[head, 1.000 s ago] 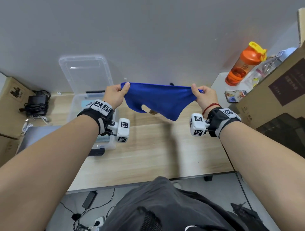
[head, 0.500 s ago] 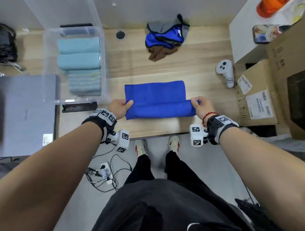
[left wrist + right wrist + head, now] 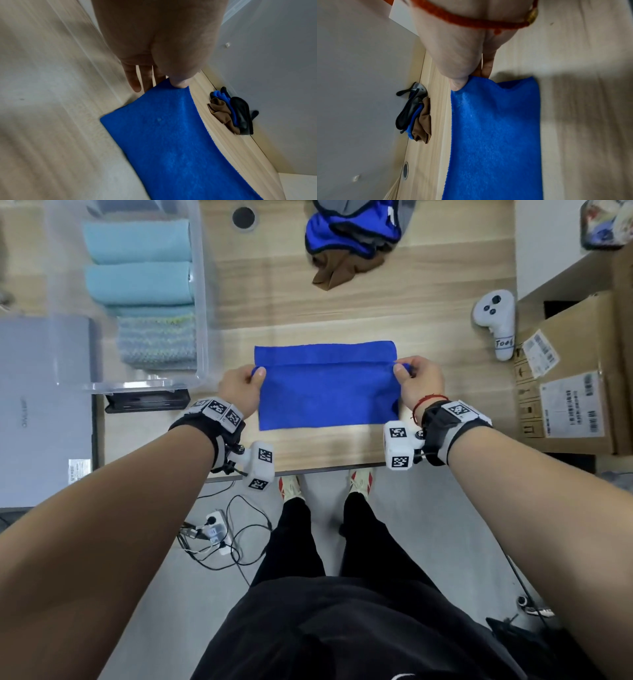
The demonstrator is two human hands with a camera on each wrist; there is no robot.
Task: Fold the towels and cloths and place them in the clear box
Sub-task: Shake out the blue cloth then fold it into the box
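Observation:
A blue cloth [image 3: 327, 395] lies on the wooden table [image 3: 428, 313] near its front edge, its near half folded over toward the far edge. My left hand [image 3: 255, 373] pinches the left corner of the folded layer [image 3: 171, 121] between thumb and fingers. My right hand [image 3: 402, 369] pinches the right corner [image 3: 494, 121] the same way. A clear box [image 3: 202, 302] at the left holds several folded light-blue towels [image 3: 137, 282]. A pile of unfolded blue, grey and brown cloths [image 3: 352, 237] sits at the far side of the table.
A white game controller [image 3: 495, 321] lies right of the cloth, with cardboard boxes [image 3: 579, 378] beyond it. A grey laptop [image 3: 41, 405] is at the far left, a black object [image 3: 147, 402] in front of the box. A cable hole [image 3: 244, 217] is in the table.
A second ago the cloth hung in the air between both hands. It was then laid on the table, and its near edge has been carried forward over the far part.

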